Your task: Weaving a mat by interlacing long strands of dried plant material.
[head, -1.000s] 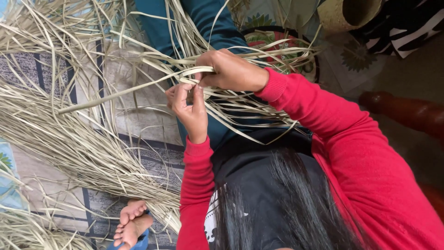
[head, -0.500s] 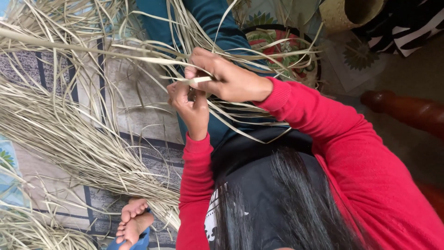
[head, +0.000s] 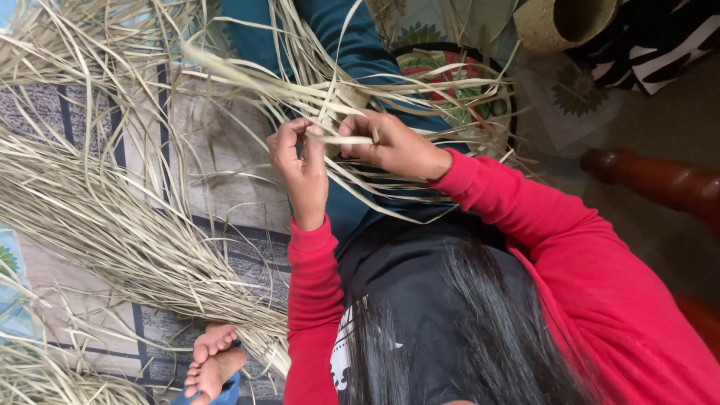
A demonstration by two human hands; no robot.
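Two hands pinch one flat pale dried-leaf strip above the teal-trousered lap: left hand grips its near end, right hand clasps the other, fingertips hidden behind it. It lies crosswise between them; beyond, loose pale strips fan out, cut off at the edges.

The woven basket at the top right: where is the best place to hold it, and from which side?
Probably grip the basket at its rim beside the dark opening, coming from below in the head view. The opening faces that way, so fingers could hook inside the wall. Its upper part is cut off, so the rest cannot be judged.
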